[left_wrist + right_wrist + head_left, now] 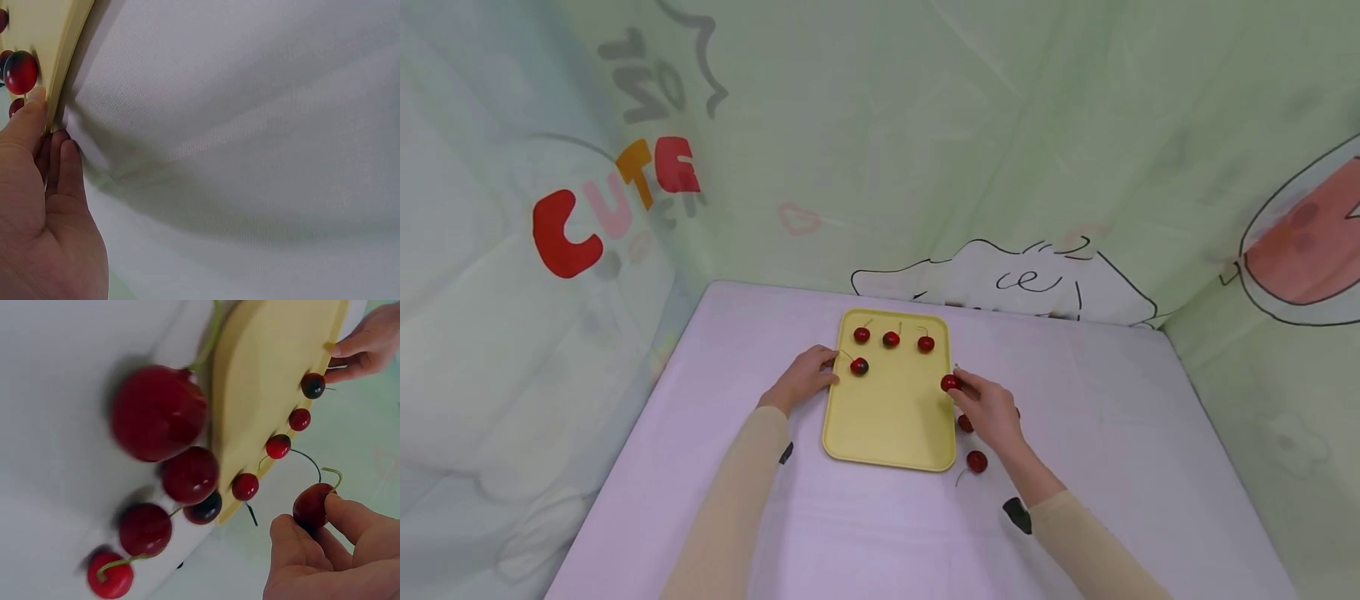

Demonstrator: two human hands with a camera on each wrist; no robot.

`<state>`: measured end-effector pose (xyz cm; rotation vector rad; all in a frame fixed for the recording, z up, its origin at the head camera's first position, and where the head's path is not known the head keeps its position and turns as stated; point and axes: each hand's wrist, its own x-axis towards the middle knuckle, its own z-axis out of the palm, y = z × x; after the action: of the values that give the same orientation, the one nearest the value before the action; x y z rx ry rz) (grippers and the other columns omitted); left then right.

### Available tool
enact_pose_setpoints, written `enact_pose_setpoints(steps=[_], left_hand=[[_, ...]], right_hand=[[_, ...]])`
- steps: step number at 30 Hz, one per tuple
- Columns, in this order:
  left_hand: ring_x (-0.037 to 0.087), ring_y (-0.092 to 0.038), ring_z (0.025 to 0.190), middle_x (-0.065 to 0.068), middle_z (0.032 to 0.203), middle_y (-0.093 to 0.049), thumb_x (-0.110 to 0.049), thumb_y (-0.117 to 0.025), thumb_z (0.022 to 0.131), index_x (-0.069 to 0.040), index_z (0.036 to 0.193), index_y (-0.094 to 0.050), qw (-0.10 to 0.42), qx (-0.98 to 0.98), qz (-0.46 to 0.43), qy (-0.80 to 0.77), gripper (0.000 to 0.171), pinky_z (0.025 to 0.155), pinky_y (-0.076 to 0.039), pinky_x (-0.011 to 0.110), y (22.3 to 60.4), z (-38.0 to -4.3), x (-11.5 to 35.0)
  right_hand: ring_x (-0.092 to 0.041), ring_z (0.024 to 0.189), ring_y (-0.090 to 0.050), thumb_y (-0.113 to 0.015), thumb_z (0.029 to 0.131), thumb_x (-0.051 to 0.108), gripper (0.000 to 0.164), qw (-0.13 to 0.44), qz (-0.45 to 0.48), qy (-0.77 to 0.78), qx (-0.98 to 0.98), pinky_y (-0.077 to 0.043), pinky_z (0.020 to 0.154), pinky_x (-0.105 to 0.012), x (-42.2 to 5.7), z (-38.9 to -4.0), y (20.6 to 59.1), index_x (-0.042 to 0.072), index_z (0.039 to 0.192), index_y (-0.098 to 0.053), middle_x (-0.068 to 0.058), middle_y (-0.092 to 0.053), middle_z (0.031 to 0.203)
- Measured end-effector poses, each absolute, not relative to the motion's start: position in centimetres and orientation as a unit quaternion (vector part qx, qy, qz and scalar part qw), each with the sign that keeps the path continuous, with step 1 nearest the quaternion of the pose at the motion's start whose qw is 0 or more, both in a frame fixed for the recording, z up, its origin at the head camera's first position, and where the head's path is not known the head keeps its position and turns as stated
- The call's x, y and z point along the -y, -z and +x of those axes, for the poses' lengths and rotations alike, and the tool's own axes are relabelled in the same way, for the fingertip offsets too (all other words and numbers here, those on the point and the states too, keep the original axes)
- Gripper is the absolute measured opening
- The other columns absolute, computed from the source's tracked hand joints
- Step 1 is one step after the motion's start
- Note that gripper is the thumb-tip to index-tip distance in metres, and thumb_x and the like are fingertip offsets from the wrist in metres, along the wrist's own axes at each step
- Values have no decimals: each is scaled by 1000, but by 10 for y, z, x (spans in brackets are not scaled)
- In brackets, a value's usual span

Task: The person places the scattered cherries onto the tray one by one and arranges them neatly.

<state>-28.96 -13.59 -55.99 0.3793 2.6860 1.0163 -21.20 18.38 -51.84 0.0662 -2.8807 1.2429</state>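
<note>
My left hand (pixel 805 377) grips the left rim of a yellow tray (pixel 891 421), thumb over the edge and fingers on its outer side, as the left wrist view shows. Between thumb and fingertips, my right hand (pixel 992 412) pinches a dark red cherry (pixel 311 507) with a green stem, over the tray's right rim. Three cherries form a row along the far end of the tray, the middle one (pixel 891 339) among them. Another cherry (pixel 859 367) lies below that row, close to my left fingertips.
Several loose cherries lie on the light tablecloth right of the tray, one (pixel 977 462) near its front corner and a large-looking one (pixel 159 412) beside the rim. A printed curtain (pixel 880 167) hangs behind the table.
</note>
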Motion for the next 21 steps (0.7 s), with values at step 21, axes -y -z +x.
enact_pose_setpoints(steps=[21], left_hand=[[26,-52,119,15,133,-52,-14,-66,94,3,140,-49,120,-921,143,-343,52,108,-40,38,565,-294,138]], right_hand=[[-30,118,-57,-66,94,16,39,-66,44,-372,925,-47,100,-44,-111,-280,552,3,131,-62,-15,-63,127]])
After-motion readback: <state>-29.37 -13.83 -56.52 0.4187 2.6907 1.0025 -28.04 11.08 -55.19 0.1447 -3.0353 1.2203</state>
